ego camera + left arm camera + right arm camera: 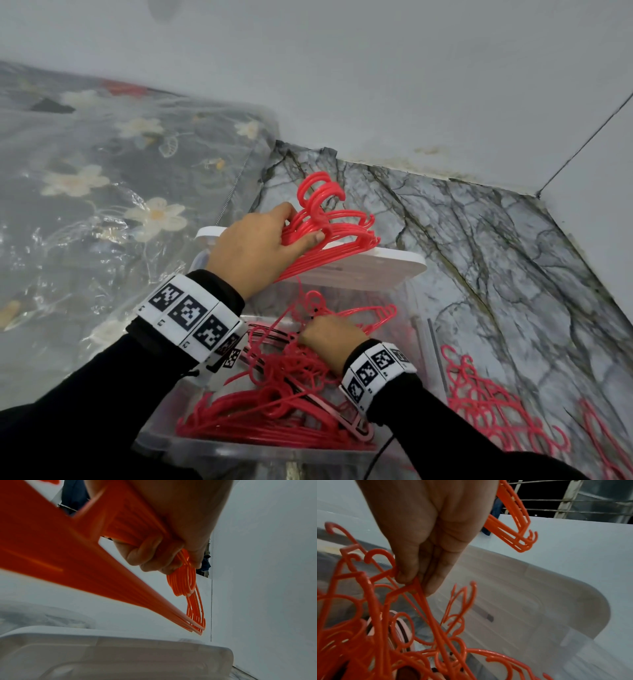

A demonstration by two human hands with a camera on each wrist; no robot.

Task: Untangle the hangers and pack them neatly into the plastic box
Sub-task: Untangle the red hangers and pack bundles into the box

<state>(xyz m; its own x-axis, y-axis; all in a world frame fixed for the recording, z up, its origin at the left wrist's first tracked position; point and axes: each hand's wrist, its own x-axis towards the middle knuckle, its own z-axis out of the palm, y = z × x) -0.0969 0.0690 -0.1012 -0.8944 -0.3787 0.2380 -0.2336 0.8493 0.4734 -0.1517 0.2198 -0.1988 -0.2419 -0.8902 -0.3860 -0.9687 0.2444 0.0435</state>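
Head view looks down on a clear plastic storage box [161, 442] standing on a grey marble-patterned floor [496, 246], with its white lid [373, 270] propped at the far end. The left hand [260, 250] is raised above the lid, fingers and thumb curled tight round a neat stack of red plastic hangers [339, 226] whose hooks all point up and away together. Left wrist view confirms that grip: the fingers [145, 555] wrap the necks of the aligned hangers [185, 582], and their long bars fan out toward the lid [120, 655] below.

Lower down, the right hand [329, 337] sits over the open box, closed on a strand from a tangled heap of red hangers [274, 411] that fills the box. Right wrist view shows the thumb and fingertips [412, 574] pinching one thin hanger bar [426, 601] out of that tangle [368, 635], the hooks crossing in every direction beneath the palm.

A second loose pile of red hangers [489, 407] lies on the floor just to the right of the box. To the left is a bed covered in grey flowered fabric under clear plastic sheeting [102, 178], and a plain white wall [376, 85] runs behind
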